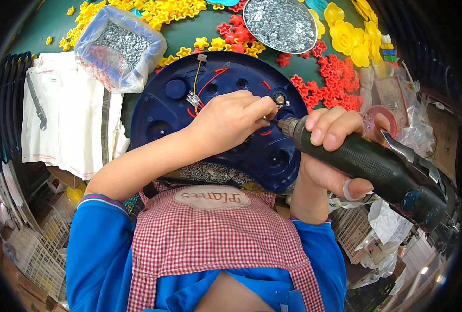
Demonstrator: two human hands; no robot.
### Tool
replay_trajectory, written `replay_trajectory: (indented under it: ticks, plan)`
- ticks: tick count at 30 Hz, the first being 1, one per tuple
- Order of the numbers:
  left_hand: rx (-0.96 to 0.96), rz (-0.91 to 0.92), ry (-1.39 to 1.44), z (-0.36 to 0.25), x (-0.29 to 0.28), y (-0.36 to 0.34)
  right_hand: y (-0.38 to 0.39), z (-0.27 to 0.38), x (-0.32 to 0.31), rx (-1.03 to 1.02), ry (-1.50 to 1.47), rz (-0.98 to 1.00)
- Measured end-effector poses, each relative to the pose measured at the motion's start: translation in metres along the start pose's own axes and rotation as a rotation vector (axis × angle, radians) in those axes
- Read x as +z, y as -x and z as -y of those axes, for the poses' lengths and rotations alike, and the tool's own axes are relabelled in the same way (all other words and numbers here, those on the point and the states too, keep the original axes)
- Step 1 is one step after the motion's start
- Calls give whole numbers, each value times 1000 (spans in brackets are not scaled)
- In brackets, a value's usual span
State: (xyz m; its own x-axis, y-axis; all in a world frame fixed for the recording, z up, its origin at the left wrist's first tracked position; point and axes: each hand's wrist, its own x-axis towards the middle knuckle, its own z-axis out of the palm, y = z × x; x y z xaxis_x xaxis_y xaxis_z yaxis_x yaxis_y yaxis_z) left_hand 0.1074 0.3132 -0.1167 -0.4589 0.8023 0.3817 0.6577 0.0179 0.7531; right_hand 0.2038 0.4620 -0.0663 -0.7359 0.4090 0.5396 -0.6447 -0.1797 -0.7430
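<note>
Head view shows what looks like the screwing step on the dark blue plastic shell (159,108), which lies on the green table (183,34), and the next move seems to need a straight, steady tip. The right hand (315,174) wraps its fingers around a dark power screwdriver (366,162), its tip over the shell. The left hand (231,118) curls close by that tip, but one cannot tell if it pinches something small.

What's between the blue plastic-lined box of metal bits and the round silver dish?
In the head view, yellow star-shaped plastic pieces and red star-shaped plastic pieces lie there, with some green tabletop showing.
</note>
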Motion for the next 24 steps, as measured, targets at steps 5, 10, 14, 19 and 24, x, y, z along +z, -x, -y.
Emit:
replay_trajectory:
  ticks: [5,10,14,19,24]
  plan:
    - [16,-54,-37,1,3,5,0,-2,-3,-22,65,65]
    - [11,-55,-145,-2,-2,-2,-1,-13,-5,-41,31,-67]
    - [-17,-13,-454,16,-9,4,-8,-23,-5,-22,259,-184]
    - [-44,-23,-403,24,-6,9,-12,-35,-12,97,291,-163]
    - [-34,-62,-395,27,-5,11,-14,-40,-11,122,221,-118]
